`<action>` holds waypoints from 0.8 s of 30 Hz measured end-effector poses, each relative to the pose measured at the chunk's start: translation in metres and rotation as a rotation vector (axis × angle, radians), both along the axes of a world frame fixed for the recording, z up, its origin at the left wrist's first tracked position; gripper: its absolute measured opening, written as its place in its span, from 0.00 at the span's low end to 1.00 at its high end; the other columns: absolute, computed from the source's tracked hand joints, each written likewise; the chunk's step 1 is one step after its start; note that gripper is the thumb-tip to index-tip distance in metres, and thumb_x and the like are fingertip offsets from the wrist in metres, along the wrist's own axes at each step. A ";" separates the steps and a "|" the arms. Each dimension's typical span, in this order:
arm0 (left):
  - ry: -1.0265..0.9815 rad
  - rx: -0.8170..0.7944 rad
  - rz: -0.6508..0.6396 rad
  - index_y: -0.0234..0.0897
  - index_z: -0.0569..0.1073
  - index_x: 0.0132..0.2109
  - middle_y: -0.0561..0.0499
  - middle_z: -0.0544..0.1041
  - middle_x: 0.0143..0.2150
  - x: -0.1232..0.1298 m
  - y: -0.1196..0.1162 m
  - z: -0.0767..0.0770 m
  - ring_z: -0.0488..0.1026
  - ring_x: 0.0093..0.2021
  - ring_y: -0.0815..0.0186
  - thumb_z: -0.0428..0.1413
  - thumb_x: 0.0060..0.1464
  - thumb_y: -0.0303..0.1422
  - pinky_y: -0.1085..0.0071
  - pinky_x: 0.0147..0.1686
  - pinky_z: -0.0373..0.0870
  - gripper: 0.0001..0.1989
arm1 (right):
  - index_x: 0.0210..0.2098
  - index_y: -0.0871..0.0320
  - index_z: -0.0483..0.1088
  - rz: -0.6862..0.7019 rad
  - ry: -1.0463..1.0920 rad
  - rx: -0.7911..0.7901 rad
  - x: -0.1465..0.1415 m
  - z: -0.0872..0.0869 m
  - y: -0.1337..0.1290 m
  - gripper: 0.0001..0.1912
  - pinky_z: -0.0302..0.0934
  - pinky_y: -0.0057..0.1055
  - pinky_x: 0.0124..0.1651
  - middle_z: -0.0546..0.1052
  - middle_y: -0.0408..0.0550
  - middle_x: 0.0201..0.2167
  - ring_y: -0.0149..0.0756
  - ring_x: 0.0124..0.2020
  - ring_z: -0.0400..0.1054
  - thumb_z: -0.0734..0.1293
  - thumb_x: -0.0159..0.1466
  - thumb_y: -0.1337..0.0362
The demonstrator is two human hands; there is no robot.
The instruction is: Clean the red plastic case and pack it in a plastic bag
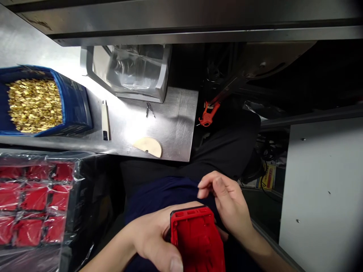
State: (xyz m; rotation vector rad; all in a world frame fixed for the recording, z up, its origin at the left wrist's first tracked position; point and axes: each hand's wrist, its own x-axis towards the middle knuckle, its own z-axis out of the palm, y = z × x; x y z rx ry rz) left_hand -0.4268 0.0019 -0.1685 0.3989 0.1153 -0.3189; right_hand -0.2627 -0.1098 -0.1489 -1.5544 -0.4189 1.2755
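- The left hand (154, 238) grips a red housing (195, 236), thumb along its near side and fingers behind it; the housing is held over the person's lap, in front of the body, its hollow side facing up towards the head camera.
- The right hand (230, 204) is just beside the housing, fingers loosely bent and thumb raised — nothing shows in its grasp.
- The metal desk (181, 126) is ahead and to the left, its near corner close to the lap.
- On the desk, at the left, a blue bin (76, 105) holds a heap of small gold-coloured pieces (36, 105).
- Beside that bin lies a pale, slim tool (105, 119) with a dark end.
- Farther back, a grey bin (162, 81) contains clear plastic (133, 73); small metal bits (150, 110) lie in front of it.
- A cream half-disc (149, 146) rests near the desk's front edge.
- An orange tool (208, 114) is just past the desk's right edge.
- Lower left, a dark crate (82, 200) carries rows of red parts (34, 196) — clear film covers them.
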 end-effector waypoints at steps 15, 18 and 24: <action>0.019 -0.120 0.006 0.33 0.72 0.60 0.32 0.75 0.63 -0.002 -0.006 -0.005 0.73 0.60 0.40 0.76 0.35 0.41 0.49 0.60 0.69 0.45 | 0.25 0.54 0.73 -0.372 -0.267 0.140 0.010 -0.007 -0.027 0.24 0.55 0.32 0.27 0.66 0.42 0.16 0.33 0.23 0.61 0.60 0.76 0.58; 0.035 -0.132 0.024 0.33 0.71 0.61 0.31 0.73 0.65 -0.004 -0.007 -0.005 0.70 0.64 0.38 0.76 0.37 0.43 0.44 0.63 0.66 0.45 | 0.28 0.55 0.73 -0.344 -0.262 0.096 0.018 -0.003 -0.026 0.20 0.49 0.32 0.25 0.61 0.40 0.18 0.31 0.22 0.56 0.61 0.75 0.58; 0.119 -0.116 0.062 0.35 0.72 0.58 0.43 0.79 0.50 -0.008 -0.009 -0.007 0.77 0.47 0.55 0.76 0.38 0.49 0.66 0.47 0.72 0.43 | 0.41 0.51 0.76 0.237 -0.410 0.068 0.020 0.026 -0.013 0.04 0.61 0.32 0.39 0.74 0.44 0.35 0.34 0.37 0.69 0.68 0.71 0.63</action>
